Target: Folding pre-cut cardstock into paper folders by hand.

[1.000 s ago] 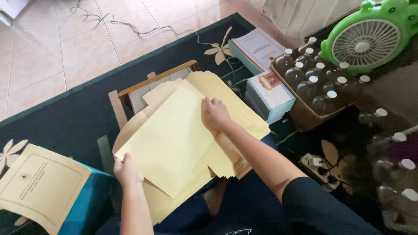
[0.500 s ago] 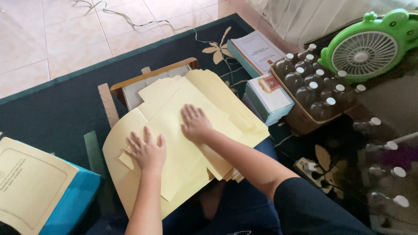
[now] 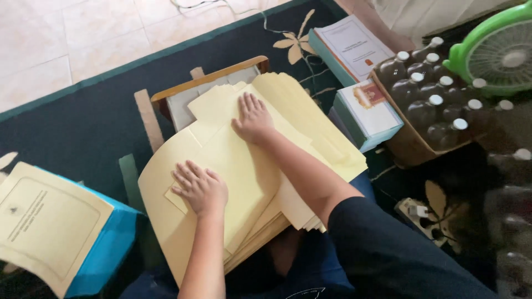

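Observation:
A thick pile of pale yellow paper sheets (image 3: pixel 244 171) lies across my lap and a small wooden tray (image 3: pixel 208 83) on the dark carpet. My left hand (image 3: pixel 200 187) presses flat on the near left part of the top sheet, fingers spread. My right hand (image 3: pixel 254 117) lies flat on the far part of the pile, fingers together and pointing away. Neither hand grips anything.
A yellow printed cover on a blue stack (image 3: pixel 50 227) sits at lower left. To the right are a white-and-teal booklet stack (image 3: pixel 370 113), another booklet (image 3: pixel 354 47), a cardboard box of capped bottles (image 3: pixel 432 105), a green fan (image 3: pixel 499 52) and a power strip (image 3: pixel 421 216). Tiled floor lies beyond the carpet.
My left hand moved from the sheet's left edge onto the top of the pile and now lies flat. The lifted sheet has been laid down. The right hand stays on the pile.

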